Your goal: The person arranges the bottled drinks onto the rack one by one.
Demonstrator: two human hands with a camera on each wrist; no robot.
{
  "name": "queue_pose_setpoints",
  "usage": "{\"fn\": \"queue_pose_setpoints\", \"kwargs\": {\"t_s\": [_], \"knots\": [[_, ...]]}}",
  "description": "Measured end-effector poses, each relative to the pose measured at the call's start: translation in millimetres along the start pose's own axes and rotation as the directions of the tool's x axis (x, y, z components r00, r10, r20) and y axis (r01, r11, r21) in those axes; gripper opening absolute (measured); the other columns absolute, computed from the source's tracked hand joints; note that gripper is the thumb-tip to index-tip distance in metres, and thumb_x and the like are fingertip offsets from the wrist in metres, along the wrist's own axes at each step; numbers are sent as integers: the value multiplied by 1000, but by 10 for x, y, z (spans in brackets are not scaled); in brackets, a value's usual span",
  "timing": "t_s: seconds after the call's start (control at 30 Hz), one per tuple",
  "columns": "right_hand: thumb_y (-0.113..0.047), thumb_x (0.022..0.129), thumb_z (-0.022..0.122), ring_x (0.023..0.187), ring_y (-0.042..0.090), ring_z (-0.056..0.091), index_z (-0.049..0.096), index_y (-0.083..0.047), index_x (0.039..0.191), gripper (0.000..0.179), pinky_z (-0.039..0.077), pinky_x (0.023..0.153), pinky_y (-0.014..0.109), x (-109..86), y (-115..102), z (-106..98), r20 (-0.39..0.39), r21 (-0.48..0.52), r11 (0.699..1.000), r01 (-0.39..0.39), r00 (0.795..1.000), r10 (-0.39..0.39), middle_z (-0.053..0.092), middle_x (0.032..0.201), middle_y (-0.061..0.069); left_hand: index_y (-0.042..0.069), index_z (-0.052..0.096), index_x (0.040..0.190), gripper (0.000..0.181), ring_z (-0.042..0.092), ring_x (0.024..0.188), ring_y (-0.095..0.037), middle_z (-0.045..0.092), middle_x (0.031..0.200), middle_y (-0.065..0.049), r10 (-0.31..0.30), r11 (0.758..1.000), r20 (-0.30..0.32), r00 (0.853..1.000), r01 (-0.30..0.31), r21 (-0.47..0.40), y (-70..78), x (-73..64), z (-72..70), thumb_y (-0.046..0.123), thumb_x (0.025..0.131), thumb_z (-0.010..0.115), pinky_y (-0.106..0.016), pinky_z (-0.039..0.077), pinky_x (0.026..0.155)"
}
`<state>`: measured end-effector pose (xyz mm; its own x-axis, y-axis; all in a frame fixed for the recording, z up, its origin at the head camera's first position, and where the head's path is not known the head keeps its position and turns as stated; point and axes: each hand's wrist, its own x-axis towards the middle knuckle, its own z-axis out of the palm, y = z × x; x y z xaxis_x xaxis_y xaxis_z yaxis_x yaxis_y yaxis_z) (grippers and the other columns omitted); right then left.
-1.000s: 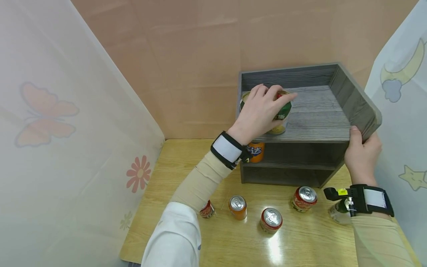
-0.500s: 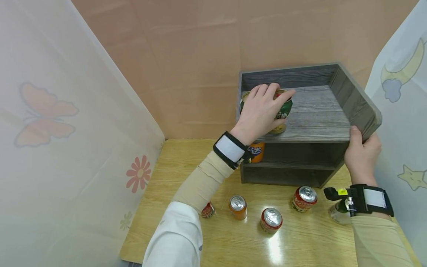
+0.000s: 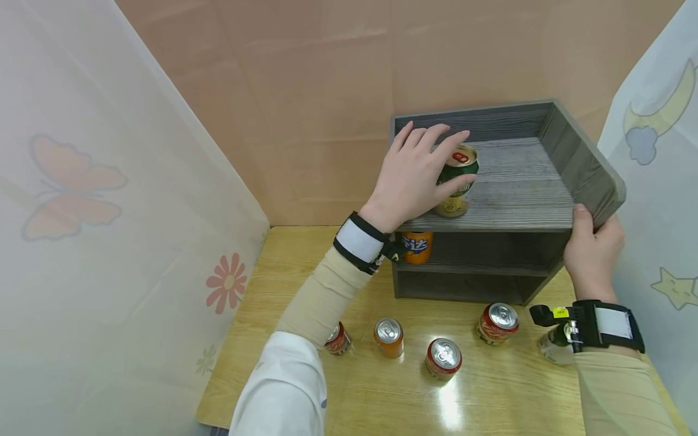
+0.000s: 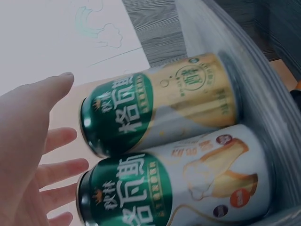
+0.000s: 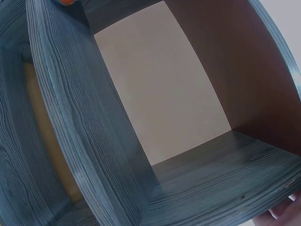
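Observation:
My left hand (image 3: 406, 178) is over the left part of the grey wooden shelf unit's (image 3: 523, 181) top tier, fingers spread. Beside its thumb stands a green and gold drink can (image 3: 454, 204). The left wrist view shows a gold-patterned can (image 4: 193, 94) and a white-patterned can (image 4: 221, 179) side by side, both with green tops; the thumb is apart from them, and the other fingertips lie near their lids. In the head view this hand hides one can. My right hand (image 3: 594, 257) grips the unit's right side, thumb at the front edge.
An orange can (image 3: 418, 248) stands on the middle tier at the left. On the wooden table (image 3: 294, 278) in front are an orange can (image 3: 389, 339), several red cans (image 3: 443, 360) and a green and white container (image 3: 555, 348) partly behind the right wrist strap.
My left hand has let go of the green can, its fingers spreading and lifting back to the left, so more of the can shows. The right hand stays on the shelf unit.

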<state>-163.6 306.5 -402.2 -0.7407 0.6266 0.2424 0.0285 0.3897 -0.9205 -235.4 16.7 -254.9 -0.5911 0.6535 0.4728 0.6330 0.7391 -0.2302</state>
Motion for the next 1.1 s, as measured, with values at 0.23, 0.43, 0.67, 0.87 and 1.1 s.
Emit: {"fn": "queue_pose_setpoints", "kwargs": {"t_s": [0.23,0.43,0.67,0.87,1.1], "knots": [[-38,108,43,93,2,44,59,-29,124,24,31,81,25,-15,-10,-18,6,-4,1000,-12,1000,12,50,101,-18,25,48,154,71,41,140,-19,47,152,-2,-45,996,-32,998,43,-77,-135,-122,-96,68,99,44,-34,5,121],[-37,109,42,95,0,44,57,-28,128,26,32,82,24,-6,-15,-38,8,-11,1000,-16,1000,16,49,104,-22,16,57,147,67,51,129,-25,55,142,-7,-77,988,-140,987,57,-141,-338,-263,-190,63,98,54,-33,19,119],[-40,108,43,91,2,43,58,-28,123,24,31,79,26,-26,-10,-37,10,-8,1000,-28,1000,28,49,101,-16,13,59,144,66,53,127,-25,59,138,-8,-171,962,-167,971,128,-240,-606,-509,-175,59,96,62,-33,30,113],[-39,108,43,91,2,43,58,-29,124,24,30,80,26,-25,0,-18,11,-11,1000,-15,1000,15,49,101,-17,11,53,149,71,52,129,-27,58,140,-10,-255,933,-148,956,203,-297,-834,-799,-138,57,96,63,-35,35,111],[-39,109,43,89,2,42,56,-33,117,17,30,78,26,-13,-8,-6,8,-12,1000,-9,1000,9,48,99,-18,8,42,155,76,51,131,-27,55,144,-12,-339,890,-67,939,296,-348,-991,-1166,-71,53,97,64,-40,40,108]]}}
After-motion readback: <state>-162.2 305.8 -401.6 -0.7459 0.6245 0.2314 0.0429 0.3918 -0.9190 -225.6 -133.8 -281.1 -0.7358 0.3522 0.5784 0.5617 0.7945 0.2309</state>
